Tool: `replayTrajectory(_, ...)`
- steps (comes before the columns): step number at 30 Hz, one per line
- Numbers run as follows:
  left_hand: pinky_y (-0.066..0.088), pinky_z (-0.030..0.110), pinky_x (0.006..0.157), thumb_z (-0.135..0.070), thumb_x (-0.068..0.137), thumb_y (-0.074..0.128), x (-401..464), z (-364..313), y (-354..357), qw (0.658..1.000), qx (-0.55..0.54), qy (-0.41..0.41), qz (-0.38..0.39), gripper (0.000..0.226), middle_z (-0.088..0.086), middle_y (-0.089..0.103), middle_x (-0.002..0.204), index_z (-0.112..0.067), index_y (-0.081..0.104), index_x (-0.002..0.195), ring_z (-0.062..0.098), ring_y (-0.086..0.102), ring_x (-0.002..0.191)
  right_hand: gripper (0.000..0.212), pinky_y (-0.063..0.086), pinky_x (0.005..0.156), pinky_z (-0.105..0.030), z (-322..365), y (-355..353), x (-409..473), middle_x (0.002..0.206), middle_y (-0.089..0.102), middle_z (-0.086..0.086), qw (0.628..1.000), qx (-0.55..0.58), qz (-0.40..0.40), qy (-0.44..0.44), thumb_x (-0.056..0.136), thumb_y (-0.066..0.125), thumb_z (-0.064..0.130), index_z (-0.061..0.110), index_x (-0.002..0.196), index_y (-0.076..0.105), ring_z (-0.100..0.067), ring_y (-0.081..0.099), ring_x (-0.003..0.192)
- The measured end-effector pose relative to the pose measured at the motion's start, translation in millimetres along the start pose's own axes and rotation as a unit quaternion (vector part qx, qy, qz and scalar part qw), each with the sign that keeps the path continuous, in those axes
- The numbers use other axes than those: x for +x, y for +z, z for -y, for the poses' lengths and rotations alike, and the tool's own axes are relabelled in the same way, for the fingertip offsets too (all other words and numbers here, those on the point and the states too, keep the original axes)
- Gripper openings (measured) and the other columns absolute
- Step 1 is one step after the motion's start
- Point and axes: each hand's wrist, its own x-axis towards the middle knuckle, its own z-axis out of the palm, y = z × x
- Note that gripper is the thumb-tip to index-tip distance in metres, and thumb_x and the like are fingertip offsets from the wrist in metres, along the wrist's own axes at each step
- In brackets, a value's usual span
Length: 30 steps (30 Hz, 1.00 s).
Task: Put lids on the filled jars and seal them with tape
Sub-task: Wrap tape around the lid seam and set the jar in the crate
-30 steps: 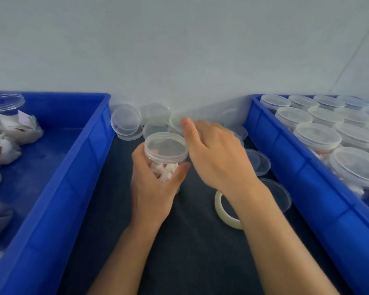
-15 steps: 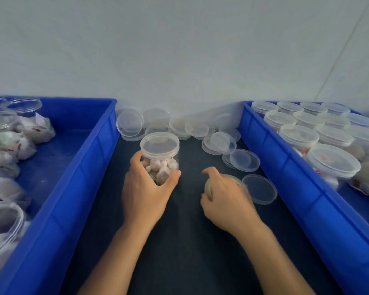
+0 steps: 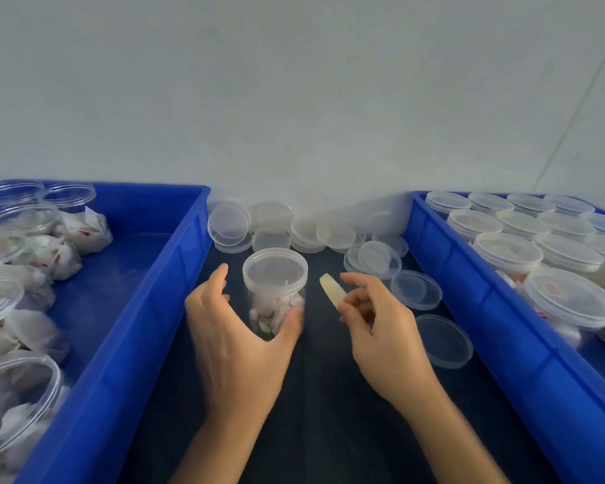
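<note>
A clear plastic jar (image 3: 275,291) with white packets inside and a clear lid (image 3: 275,269) on top stands on the dark mat between two blue crates. My left hand (image 3: 234,340) holds the jar around its lower body, thumb on the right side. My right hand (image 3: 381,330) is just right of the jar and pinches a yellowish tape roll (image 3: 332,291), seen edge-on and lifted off the mat. Most of the roll is hidden by the fingers.
Loose clear lids (image 3: 378,258) lie along the wall and to the right on the mat (image 3: 322,413). The left blue crate (image 3: 147,309) holds open filled jars and packets. The right blue crate (image 3: 503,326) holds several lidded jars.
My right hand left the jar's lid, dropped to the tape roll on the mat, took it and raised it beside the jar. My left hand stays on the jar.
</note>
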Motion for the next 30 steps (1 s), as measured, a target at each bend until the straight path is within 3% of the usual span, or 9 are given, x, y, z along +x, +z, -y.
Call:
replayTrajectory(2, 0.048, 0.03, 0.087, -0.033, 0.089, 0.083, -2.9, -9.0, -3.3, 0.991, -0.023, 0.124, -0.053, 0.059, 0.005, 0.056, 0.122, -0.004, 0.057, 0.134, 0.022, 0.056, 0.102, 0.047, 0.052, 0.083, -0.014, 9.1, 3.1, -5.1, 0.103, 0.066, 0.022, 0.997, 0.07, -0.027, -0.029, 0.101, 0.067, 0.011, 0.052, 0.121, 0.055, -0.003, 0.066, 0.101)
replayTrajectory(4, 0.053, 0.027, 0.077, -0.027, 0.1, 0.069, -7.1, -15.3, -2.8, 0.974, -0.06, 0.216, -0.003, 0.03, -0.002, 0.062, 0.107, -0.007, 0.067, 0.122, 0.014, 0.059, 0.089, 0.05, 0.051, 0.084, -0.013, 15.2, 6.8, -11.6, 0.103, 0.066, 0.019, 0.991, 0.095, -0.055, -0.069, 0.099, 0.067, 0.004, 0.049, 0.12, 0.058, -0.007, 0.067, 0.101)
replayTrajectory(7, 0.058, 0.03, 0.072, -0.031, 0.108, 0.058, -9.8, -22.6, 1.1, 0.966, -0.105, 0.214, 0.105, 0.038, -0.011, 0.063, 0.107, -0.015, 0.064, 0.142, 0.012, 0.065, 0.087, 0.051, 0.051, 0.084, -0.013, 19.6, 9.0, -18.0, 0.103, 0.066, 0.02, 0.984, 0.104, -0.094, -0.113, 0.098, 0.066, 0.001, 0.044, 0.123, 0.058, -0.008, 0.067, 0.102)
replayTrajectory(10, 0.058, 0.028, 0.077, -0.032, 0.11, 0.053, -8.5, -25.7, 0.4, 0.963, -0.129, 0.194, 0.137, 0.048, -0.012, 0.062, 0.116, -0.02, 0.052, 0.157, 0.014, 0.066, 0.095, 0.044, 0.051, 0.085, -0.012, 21.6, 10.4, -23.6, 0.103, 0.066, 0.019, 0.979, 0.084, -0.107, -0.153, 0.097, 0.067, 0.004, 0.035, 0.127, 0.06, -0.008, 0.068, 0.103)
replayTrajectory(14, 0.057, 0.023, 0.076, -0.023, 0.108, 0.057, -6.2, -25.4, -2.0, 0.965, -0.143, 0.186, 0.113, 0.046, -0.007, 0.065, 0.123, -0.014, 0.057, 0.153, 0.013, 0.067, 0.096, 0.042, 0.051, 0.084, -0.014, 22.7, 16.2, -28.3, 0.104, 0.065, 0.015, 0.973, 0.054, -0.114, -0.192, 0.096, 0.069, 0.002, 0.031, 0.125, 0.061, -0.01, 0.067, 0.101)
replayTrajectory(20, 0.062, 0.028, 0.078, -0.01, 0.099, 0.073, -12.9, -26.2, 2.9, 0.967, -0.153, 0.2, 0.031, 0.034, 0.005, 0.074, 0.119, -0.001, 0.072, 0.132, 0.014, 0.073, 0.099, 0.043, 0.049, 0.084, -0.011, 23.8, 24.4, -30.4, 0.104, 0.063, 0.017, 0.964, 0.037, -0.147, -0.219, 0.093, 0.071, -0.005, 0.026, 0.12, 0.061, 0.0, 0.064, 0.1)
replayTrajectory(26, 0.064, 0.028, 0.077, -0.013, 0.092, 0.08, -16.7, -25.9, 4.1, 0.97, -0.129, 0.206, -0.024, 0.029, 0.007, 0.077, 0.114, 0.001, 0.078, 0.117, 0.014, 0.076, 0.1, 0.041, 0.047, 0.084, -0.008, 22.9, 27.1, -30.1, 0.107, 0.06, 0.023, 0.964, 0.037, -0.151, -0.214, 0.093, 0.07, -0.004, 0.028, 0.117, 0.06, 0.003, 0.062, 0.1)
replayTrajectory(30, 0.064, 0.027, 0.077, -0.014, 0.092, 0.08, -18.5, -26.4, 6.5, 0.969, -0.14, 0.202, -0.028, 0.027, 0.005, 0.078, 0.112, -0.001, 0.079, 0.116, 0.013, 0.076, 0.099, 0.036, 0.046, 0.084, -0.008, 19.8, 29.3, -29.9, 0.104, 0.059, 0.02, 0.962, 0.026, -0.163, -0.219, 0.092, 0.071, -0.009, 0.02, 0.112, 0.065, 0.004, 0.061, 0.099)
